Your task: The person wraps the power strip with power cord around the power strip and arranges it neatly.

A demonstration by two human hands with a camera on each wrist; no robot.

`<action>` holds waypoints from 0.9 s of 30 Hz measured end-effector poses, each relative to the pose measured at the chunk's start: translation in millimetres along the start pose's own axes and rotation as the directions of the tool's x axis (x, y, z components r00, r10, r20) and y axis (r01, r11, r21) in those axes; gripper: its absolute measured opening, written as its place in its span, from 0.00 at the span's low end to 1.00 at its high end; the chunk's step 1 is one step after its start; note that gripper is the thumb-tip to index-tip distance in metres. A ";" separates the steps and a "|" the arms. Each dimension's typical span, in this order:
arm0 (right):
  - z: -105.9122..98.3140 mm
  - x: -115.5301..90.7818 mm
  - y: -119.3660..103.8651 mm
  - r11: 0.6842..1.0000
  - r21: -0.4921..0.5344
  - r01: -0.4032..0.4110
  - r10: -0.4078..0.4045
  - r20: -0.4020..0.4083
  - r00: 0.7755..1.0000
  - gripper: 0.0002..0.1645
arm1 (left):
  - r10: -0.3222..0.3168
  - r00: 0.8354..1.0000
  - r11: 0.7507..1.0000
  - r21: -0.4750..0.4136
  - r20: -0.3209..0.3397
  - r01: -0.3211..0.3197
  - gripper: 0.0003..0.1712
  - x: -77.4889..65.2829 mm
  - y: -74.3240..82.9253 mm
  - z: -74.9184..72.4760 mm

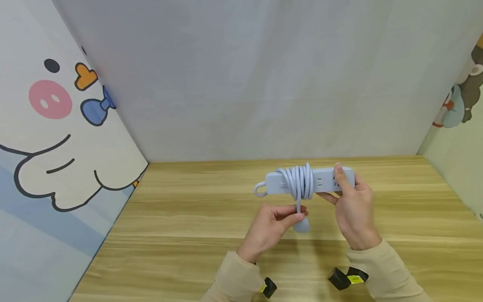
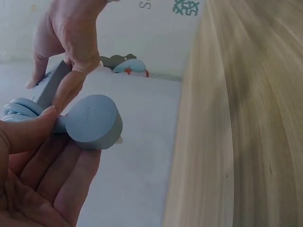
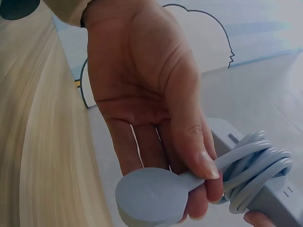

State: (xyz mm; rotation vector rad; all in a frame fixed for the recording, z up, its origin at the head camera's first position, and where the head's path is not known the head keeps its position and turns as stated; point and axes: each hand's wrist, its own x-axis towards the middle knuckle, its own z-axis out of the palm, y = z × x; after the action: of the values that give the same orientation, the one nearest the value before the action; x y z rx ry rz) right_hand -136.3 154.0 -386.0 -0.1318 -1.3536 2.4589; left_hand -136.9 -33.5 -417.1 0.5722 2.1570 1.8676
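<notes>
My right hand grips the right end of a pale blue power strip, thumb on the socket face and fingers behind. The strip is raised over the table, roughly level. Its cord is wound in several turns around the middle, and a short loop sticks out at the left end. Below the turns, my left hand pinches the cord right beside its round, flat plug between thumb and fingers. In the left wrist view, the plug's smooth face shows; its prongs are hidden.
The wood-grain table lies below both hands. A grey wall rises at its far edge, with a cartoon-printed panel on the left and another at the right. Black wrist devices sit by both sleeves.
</notes>
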 end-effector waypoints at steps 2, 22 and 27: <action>-1.3 -1.1 -0.7 0.999 0.014 -0.042 0.041 0.029 0.999 0.14 | 0.003 1.000 1.000 0.018 -0.006 -0.003 0.13 0.5 -2.6 -0.5; -17.6 11.0 -5.3 0.942 0.230 -0.244 0.194 0.221 0.956 0.13 | 0.103 0.995 0.991 -0.084 -0.009 -0.104 0.14 10.9 -30.3 -12.0; -16.6 12.2 -5.9 0.942 0.217 -0.255 0.199 0.250 0.948 0.14 | 0.022 1.000 0.970 -0.240 -0.012 -0.024 0.19 10.6 -30.6 -23.3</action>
State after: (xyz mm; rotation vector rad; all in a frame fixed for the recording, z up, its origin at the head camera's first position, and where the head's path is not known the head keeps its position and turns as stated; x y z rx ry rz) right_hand -142.4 174.3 -389.3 0.0545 -1.1554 2.8913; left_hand -160.4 -53.1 -442.6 0.5393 1.8969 2.1070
